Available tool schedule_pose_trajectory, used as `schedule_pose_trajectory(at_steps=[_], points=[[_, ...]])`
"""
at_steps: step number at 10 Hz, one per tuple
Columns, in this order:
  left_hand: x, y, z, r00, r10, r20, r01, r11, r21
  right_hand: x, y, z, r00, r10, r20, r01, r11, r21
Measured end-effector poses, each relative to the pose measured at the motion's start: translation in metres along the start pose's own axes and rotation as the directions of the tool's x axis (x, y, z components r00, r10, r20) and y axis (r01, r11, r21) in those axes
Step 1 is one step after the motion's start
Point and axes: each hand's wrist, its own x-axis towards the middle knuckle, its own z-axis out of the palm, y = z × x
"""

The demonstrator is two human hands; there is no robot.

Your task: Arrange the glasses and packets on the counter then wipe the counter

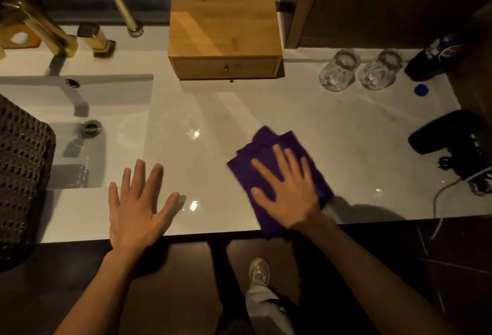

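Observation:
A folded purple cloth (262, 145) lies on the white counter (346, 132) near its front edge. My right hand (286, 188) presses flat on the cloth with fingers spread. My left hand (138, 201) rests flat on the counter's front edge, fingers apart, holding nothing. Two clear glasses (337, 70) (379, 69) stand upside down side by side at the back right of the counter. No packets are visible.
A wooden drawer box (225, 32) stands at the back centre. The sink (80, 132) with a brass tap (34, 20) lies to the left, a woven basket (21, 174) at the far left. A dark bottle (431, 57), blue cap (421, 90) and black hair dryer (447, 132) with cord sit at the right.

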Motion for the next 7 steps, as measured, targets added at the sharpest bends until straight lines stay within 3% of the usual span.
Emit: schedule_pose_trajectory(at_steps=[1,3,6,7], points=[[-0.001,0.004,-0.002,1.0,-0.009,0.016,0.009,1.0,0.013,0.005,0.055,-0.012,0.969,0.245,0.034,-0.244,0.97,-0.014],[0.002,0.003,-0.001,1.0,-0.009,0.027,0.008,0.999,0.051,0.014,0.115,-0.028,0.88,0.474,-0.011,-0.474,0.88,0.043],[-0.014,0.007,-0.005,0.999,0.025,0.023,-0.022,0.991,-0.129,0.018,0.12,-0.039,0.878,0.465,0.114,-0.472,0.881,0.04],[-0.046,0.002,0.003,1.0,-0.006,-0.008,0.005,0.978,-0.208,-0.004,0.108,-0.039,0.885,0.458,0.087,-0.464,0.883,0.071]])
